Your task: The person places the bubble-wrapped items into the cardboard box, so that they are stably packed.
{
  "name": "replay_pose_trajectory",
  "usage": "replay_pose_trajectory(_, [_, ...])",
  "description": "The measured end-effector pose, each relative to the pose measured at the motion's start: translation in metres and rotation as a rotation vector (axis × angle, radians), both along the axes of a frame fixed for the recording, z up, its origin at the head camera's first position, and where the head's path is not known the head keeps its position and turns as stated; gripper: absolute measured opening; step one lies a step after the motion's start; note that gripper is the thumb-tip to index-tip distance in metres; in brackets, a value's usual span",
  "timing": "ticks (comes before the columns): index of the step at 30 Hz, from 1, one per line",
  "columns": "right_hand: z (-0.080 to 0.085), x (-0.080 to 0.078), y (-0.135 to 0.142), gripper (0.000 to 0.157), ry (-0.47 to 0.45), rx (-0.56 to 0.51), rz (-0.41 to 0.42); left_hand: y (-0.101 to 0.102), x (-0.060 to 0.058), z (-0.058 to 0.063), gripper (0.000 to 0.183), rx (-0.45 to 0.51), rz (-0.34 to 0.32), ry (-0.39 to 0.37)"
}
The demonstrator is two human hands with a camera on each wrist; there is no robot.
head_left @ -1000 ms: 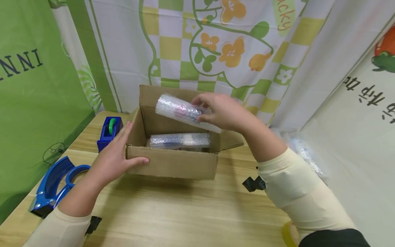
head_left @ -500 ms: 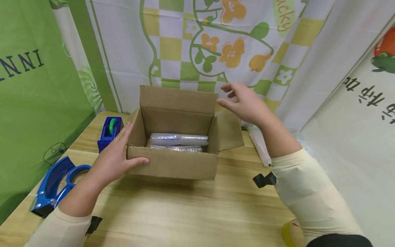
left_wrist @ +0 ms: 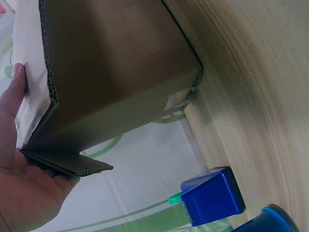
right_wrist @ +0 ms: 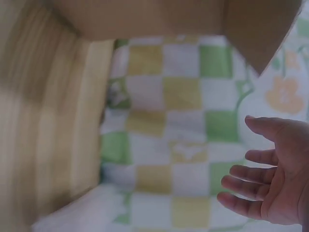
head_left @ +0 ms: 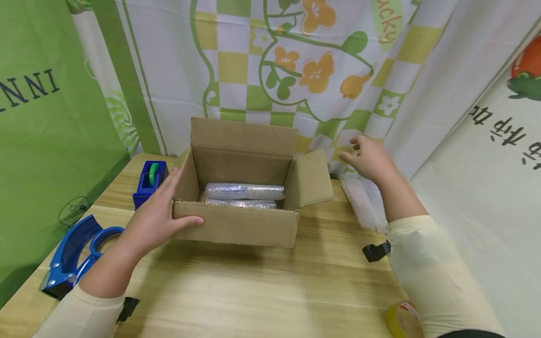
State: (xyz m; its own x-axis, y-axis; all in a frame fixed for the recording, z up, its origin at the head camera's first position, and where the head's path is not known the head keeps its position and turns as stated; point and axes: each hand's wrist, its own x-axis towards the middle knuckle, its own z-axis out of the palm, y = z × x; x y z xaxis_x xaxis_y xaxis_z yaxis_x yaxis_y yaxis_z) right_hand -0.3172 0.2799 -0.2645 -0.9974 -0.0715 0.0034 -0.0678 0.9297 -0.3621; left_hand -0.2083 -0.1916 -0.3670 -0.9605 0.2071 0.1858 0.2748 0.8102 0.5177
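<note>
**Packing corner hemmed in by curtains**

A wood-grain table [head_left: 253,291] carries a cardboard box [head_left: 236,225] of bubble-wrapped packs [head_left: 245,191] and, along its left edge, two blue tape dispensers [head_left: 145,185]; printed curtains [head_left: 236,65] hang behind its far edge.

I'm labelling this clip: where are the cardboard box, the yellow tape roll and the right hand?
Cardboard box [head_left: 243,169], head view: inside of the back wall.
Yellow tape roll [head_left: 393,320], head view: left part of its outside.
Right hand [right_wrist: 286,175], right wrist view: the palm.
</note>
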Motion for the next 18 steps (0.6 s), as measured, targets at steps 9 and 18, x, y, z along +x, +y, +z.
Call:
replay_pose_trajectory(9, [-0.053,-0.004,0.046,0.098,-0.184,0.079,-0.104,0.000,0.001,0.000,0.122,-0.002,0.002,0.001])
replay_pose_trajectory(18, [-0.102,-0.009,0.071,0.102,-0.291,0.143,-0.118,0.000,-0.001,0.000,0.122,0.001,-0.001,-0.004])
